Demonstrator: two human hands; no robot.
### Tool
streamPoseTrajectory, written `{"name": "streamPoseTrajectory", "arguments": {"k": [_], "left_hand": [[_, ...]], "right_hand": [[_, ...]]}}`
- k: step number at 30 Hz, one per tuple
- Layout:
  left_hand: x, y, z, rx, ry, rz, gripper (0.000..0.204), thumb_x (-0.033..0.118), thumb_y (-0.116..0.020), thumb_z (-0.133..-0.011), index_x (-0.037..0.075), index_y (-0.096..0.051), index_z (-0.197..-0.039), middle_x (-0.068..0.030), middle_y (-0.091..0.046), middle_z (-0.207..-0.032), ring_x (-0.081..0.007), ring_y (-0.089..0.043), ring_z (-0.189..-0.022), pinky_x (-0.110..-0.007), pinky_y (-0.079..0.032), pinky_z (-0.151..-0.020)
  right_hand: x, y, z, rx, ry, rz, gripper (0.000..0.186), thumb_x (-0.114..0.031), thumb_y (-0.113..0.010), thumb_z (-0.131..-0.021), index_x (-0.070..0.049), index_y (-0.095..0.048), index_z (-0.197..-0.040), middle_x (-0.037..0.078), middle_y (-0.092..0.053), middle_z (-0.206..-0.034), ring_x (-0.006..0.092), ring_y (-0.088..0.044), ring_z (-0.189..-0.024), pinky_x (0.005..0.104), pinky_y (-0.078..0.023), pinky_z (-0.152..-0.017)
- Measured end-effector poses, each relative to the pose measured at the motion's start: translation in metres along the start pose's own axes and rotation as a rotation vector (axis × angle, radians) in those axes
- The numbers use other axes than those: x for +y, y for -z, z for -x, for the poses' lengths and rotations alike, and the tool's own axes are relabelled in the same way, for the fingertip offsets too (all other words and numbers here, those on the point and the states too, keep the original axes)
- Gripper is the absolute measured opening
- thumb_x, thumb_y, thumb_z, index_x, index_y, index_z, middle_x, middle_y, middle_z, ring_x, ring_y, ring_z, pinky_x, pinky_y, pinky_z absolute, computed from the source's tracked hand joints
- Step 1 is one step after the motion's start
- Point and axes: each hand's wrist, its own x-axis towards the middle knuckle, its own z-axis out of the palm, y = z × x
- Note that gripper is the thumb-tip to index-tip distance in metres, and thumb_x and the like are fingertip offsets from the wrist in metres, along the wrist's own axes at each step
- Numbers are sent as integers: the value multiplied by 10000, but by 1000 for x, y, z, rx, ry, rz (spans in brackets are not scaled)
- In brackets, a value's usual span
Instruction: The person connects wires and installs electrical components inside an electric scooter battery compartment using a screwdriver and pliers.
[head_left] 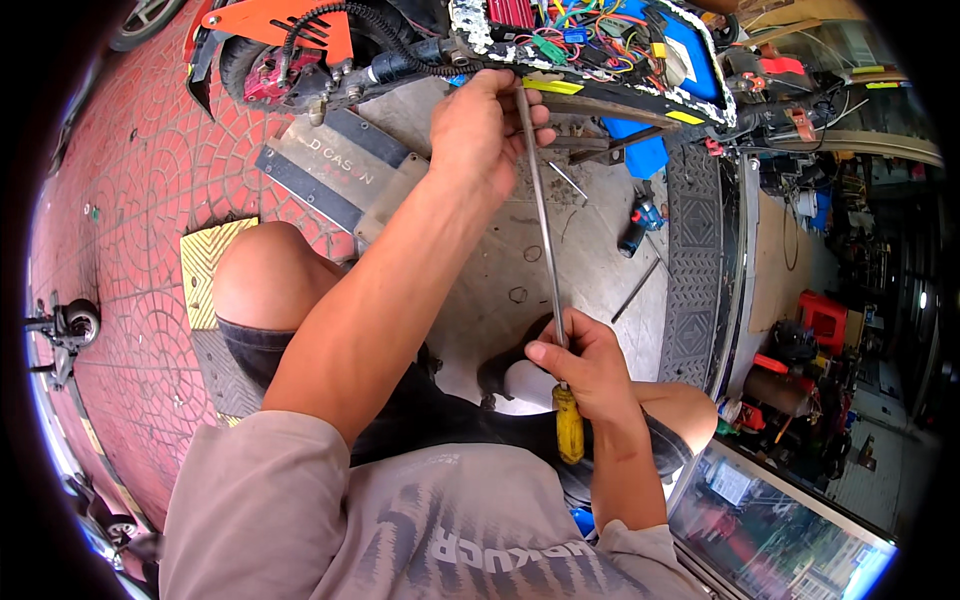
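A long screwdriver point(541, 215) with a worn yellow handle slants up from my lap to an opened electric scooter deck point(600, 92). My right hand point(588, 362) is closed around its shaft just above the handle. At the deck's lower edge, my left hand point(478, 130) has its thumb and fingers drawn together beside the screwdriver's far end; whatever they pinch is hidden. Coloured wires point(615, 42) and a red finned box point(511, 14) lie inside the deck, whose rim carries crumbly white sealant. A black corrugated cable sleeve point(385, 45) runs along its left end, near an orange fender point(280, 28).
Below the scooter, a metal plate point(335, 165) lies on the ground. A blue-and-black cordless drill point(640, 222), a thin dark rod point(636, 290) and a slim metal tool point(568, 183) are to the right. Beyond stand a patterned grey ramp point(692, 270) and a glass case point(780, 530).
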Motion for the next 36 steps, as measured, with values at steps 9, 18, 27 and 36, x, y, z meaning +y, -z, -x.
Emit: {"name": "streamPoseTrajectory", "arguments": {"k": [9, 18, 27, 36], "left_hand": [[-23, 12, -4, -44, 58, 35, 183, 208, -533, -986, 54, -623, -948, -113, -708, -898, -235, -670, -791, -443, -580, -761], [-108, 109, -34, 102, 279, -775, 202, 230, -624, -934, 35, -672, -956, -86, -702, -798, -201, -662, -667, -370, -536, -554], [-133, 72, -12, -275, -30, -1148, 176, 160, -658, -925, -2, -698, -981, -62, -676, -796, -156, -645, -706, -320, -532, -642], [98, -226, -95, -420, -1103, -1562, 222, 175, -655, -941, -30, -654, -859, -28, -648, -741, -100, -593, -712, -285, -461, -650]], "right_hand": [[4, 35, 21, 331, 332, -213, 252, -245, -621, -1055, -39, -575, -917, 70, -601, -782, 119, -548, -663, 253, -441, -622], [32, 71, -24, 381, 285, -599, 361, -375, -593, -1074, -60, -572, -899, 86, -588, -790, 201, -561, -670, 364, -501, -696], [101, 77, -75, 450, 37, -631, 287, -308, -615, -1054, -54, -618, -920, 60, -632, -751, 169, -577, -617, 311, -459, -579], [71, 75, -78, 365, 64, -647, 266, -303, -656, -1021, -63, -614, -914, 52, -625, -749, 167, -591, -624, 307, -469, -607]]}}
